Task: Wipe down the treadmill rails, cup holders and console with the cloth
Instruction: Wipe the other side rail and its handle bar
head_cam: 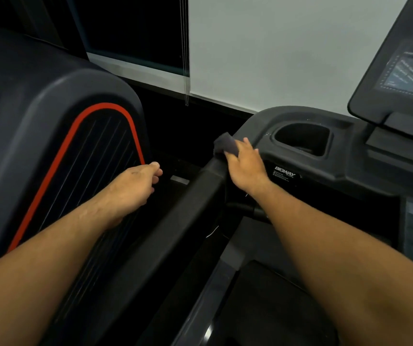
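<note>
Left hand (135, 186) held in air beside rail (175, 221), fingers curled loose, nothing held. Dark cloth (225, 146) pressed on rail top by right hand (246, 166), fingers together. Likely early: cup holder (302, 139), console screen (405, 71) not yet reached.

The cloth (226, 145) is dark grey-purple. The rail (188, 208) and cup holder (302, 139) are matte black. The neighbouring machine's panel (93, 171) is black with thin stripes and a red border. The wall (275, 46) is pale grey-green.
</note>
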A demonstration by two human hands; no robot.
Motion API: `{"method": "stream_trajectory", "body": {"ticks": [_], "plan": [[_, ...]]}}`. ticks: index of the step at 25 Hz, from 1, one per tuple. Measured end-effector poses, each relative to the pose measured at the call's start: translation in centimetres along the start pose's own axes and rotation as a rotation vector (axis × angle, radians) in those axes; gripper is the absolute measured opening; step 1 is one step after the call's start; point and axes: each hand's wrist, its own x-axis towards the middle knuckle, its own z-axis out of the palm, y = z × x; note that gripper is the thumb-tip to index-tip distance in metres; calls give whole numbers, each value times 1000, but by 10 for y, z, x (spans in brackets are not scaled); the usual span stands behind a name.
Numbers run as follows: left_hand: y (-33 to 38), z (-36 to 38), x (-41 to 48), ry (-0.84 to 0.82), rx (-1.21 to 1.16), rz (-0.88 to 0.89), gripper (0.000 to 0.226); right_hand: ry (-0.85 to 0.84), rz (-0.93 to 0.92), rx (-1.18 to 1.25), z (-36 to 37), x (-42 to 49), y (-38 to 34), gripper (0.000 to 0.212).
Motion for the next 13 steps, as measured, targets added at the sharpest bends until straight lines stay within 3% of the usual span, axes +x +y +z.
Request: {"method": "stream_trajectory", "body": {"ticks": [7,10,13], "plan": [[6,5,3,-4,-11,29,41,-154,-546,26,26,-144,-59,48],[13,9,5,-18,13,73,39,-232,-457,69,9,-110,-55,48],[20,14,4,-43,53,123,44,-40,-118,343,-30,-70,-50,23]]}}
